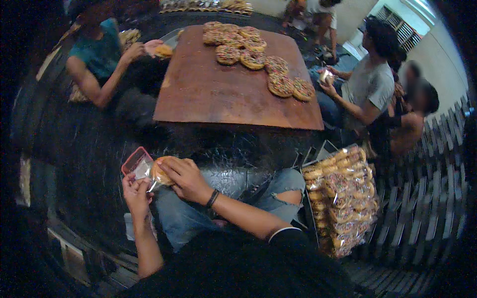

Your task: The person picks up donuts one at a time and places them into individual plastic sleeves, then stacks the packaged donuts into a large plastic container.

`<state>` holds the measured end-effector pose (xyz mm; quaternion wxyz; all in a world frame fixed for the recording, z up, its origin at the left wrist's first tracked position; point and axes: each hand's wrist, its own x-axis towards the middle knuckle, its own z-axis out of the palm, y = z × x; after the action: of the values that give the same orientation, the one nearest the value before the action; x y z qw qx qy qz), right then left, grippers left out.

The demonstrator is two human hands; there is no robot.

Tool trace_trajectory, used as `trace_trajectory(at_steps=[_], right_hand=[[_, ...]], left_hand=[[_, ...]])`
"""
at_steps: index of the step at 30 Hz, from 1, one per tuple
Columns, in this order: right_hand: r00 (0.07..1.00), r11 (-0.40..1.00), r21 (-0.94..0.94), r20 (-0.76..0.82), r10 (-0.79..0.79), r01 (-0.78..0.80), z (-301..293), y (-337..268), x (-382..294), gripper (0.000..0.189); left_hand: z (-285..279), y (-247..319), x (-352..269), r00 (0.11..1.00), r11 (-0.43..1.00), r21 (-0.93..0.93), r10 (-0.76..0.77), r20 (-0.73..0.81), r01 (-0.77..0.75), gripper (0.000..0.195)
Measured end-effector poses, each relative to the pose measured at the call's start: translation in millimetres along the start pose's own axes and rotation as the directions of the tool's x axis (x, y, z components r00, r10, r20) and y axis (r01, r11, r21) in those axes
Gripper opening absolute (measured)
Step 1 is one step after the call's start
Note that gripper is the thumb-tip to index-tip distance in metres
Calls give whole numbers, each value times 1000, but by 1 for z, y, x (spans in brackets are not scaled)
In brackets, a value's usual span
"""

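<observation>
A round golden doughnut [160,173] is held in my right hand [180,175], its fingers across the top. Beside it, my left hand [138,192] pinches the edge of a clear plastic bag [152,184] that touches the doughnut's near side. How far the doughnut sits inside the bag I cannot tell. Just beyond my left hand is a red-rimmed plastic basket [141,151] with clear film in it. On the brown board [212,97] in front of me lie several ring doughnuts [281,85] covered in coloured sprinkles.
To my right, a tray [313,219] holds stacked doughnuts in clear wrapping [343,201]. One person [97,56] sits left of the board with a doughnut; another [369,85] at right holds a wrapped item. More people are behind. Packed goods [205,7] stand at the far edge.
</observation>
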<state>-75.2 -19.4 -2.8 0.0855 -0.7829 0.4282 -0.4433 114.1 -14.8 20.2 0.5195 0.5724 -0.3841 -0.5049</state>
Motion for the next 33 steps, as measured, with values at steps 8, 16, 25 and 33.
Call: trace_trajectory(at_steps=[8,16,25,33], right_hand=[[819,708,510,-10,574,-489,-86,15,-39,77],[523,582,-14,-458,719,-813,-368,-45,-158,63],[79,54,-156,-157,984,-986,-522,81,-240,32],[439,7,-646,-510,740,-763,-485,49,-187,37]], left_hand=[[-7,11,20,994,996,-93,14,108,-4,36],[-37,-5,63,999,995,-98,-23,32,26,35],[-71,-74,137,980,948,-258,-164,111,188,41],[-156,-167,149,938,917,-241,-341,-56,319,18]])
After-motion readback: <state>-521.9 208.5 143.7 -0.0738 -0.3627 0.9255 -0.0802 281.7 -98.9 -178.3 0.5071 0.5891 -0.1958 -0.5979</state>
